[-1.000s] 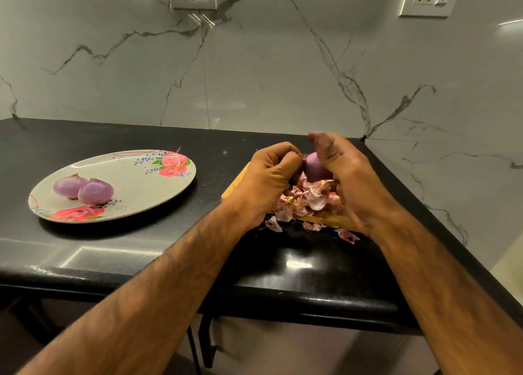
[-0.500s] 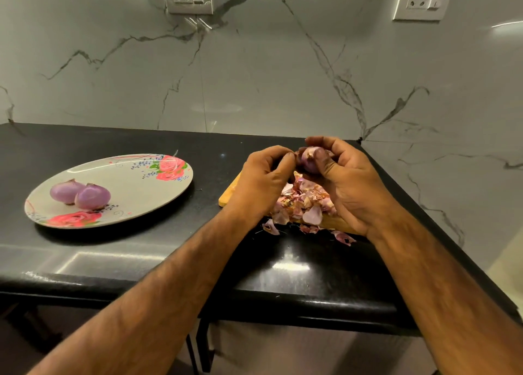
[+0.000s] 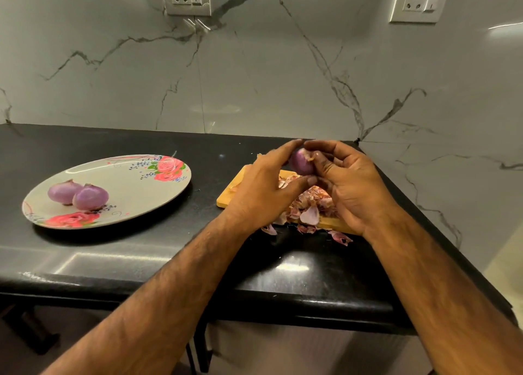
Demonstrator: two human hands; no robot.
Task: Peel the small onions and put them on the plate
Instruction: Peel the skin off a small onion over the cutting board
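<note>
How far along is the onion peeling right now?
Done: two peeled onions lie on the flowered plate, and a heap of skins lies on the wooden board. In hand: the left hand and right hand hold a third onion above the board, a scrap of skin clinging to its top. Left: strip that scrap and plate it. No other unpeeled onions show.

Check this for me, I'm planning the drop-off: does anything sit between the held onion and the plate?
Nothing visible does. The left hand and right hand hold the onion above the cutting board; only bare counter lies between board and plate, whose right half is free of the two peeled onions.
</note>
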